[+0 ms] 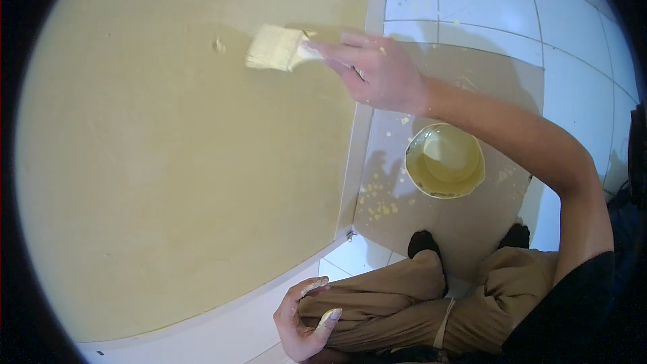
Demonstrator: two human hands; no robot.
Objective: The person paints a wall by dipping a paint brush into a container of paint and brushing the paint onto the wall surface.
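My right hand (387, 71) is closed around the handle of a wide paintbrush (275, 47). Pale yellow paint coats the bristles, which are at the yellow wall (182, 162); whether they touch it I cannot tell. A small lump of paint (219, 45) sticks to the wall just left of the brush. My left hand (301, 320) hangs beside my bent knee, its fingers curled loosely and apart from the thumb, with nothing in it. Dried-looking paint marks its fingertips. Below my right forearm stands a round tub (412, 175) with yellow paint inside.
A brown sheet, seemingly cardboard (465, 229), lies under the tub, spotted with yellow drops (381, 207). White floor tiles (579, 101) surround it. A pale skirting board (347, 189) runs along the wall's foot. My feet in dark socks (423, 241) rest at the sheet's near edge.
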